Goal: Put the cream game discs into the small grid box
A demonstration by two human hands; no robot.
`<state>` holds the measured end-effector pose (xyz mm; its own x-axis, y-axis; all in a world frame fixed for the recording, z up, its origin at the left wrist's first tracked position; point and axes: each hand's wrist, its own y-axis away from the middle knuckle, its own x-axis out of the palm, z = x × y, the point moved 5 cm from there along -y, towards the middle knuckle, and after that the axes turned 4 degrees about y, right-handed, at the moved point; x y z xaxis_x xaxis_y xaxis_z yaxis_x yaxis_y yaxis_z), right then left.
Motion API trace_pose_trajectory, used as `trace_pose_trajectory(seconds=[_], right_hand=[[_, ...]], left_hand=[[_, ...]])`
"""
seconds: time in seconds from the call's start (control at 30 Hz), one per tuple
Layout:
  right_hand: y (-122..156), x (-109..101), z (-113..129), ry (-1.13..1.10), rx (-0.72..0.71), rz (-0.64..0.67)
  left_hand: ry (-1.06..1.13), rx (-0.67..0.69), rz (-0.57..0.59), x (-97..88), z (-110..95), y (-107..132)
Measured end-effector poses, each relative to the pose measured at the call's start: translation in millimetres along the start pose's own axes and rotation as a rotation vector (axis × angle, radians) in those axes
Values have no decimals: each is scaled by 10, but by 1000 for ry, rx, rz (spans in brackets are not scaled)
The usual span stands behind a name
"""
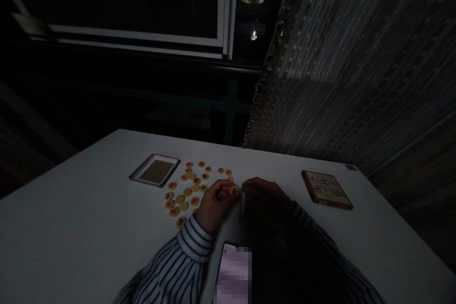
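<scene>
Between the fingertips of my left hand [213,206] is a round wooden Chinese chess piece [233,191], its dark character facing up. My right hand [269,197] is just to the right, fingers bent and close together, mostly in shadow. A thin pale upright edge [242,202] shows at its fingertips; what it belongs to is too dark to make out. Beside and beyond my left hand, several more chess pieces [187,192] lie scattered on the white table [89,218], some with red characters, some with black, some blank side up.
An open shallow box [155,171] with a pale inside stands at the back left. A flat box with a printed picture [326,189] lies at the right. Near my body is a lit phone [231,270]. A bead-string curtain [320,66] hangs behind the right side.
</scene>
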<state>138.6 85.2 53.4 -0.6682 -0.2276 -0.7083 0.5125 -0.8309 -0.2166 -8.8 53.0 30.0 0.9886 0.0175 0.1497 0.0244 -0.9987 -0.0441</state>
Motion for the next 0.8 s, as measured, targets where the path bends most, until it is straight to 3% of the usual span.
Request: trace_pose_trajectory(seconds=[0.47, 0.8], right_hand=[[17, -59, -11, -14, -64, -34], [-10, -52, -82, 197, -73, -53]], left_hand=[[24, 37, 13, 107, 75, -154], [-13, -42, -67, 109, 296, -92]])
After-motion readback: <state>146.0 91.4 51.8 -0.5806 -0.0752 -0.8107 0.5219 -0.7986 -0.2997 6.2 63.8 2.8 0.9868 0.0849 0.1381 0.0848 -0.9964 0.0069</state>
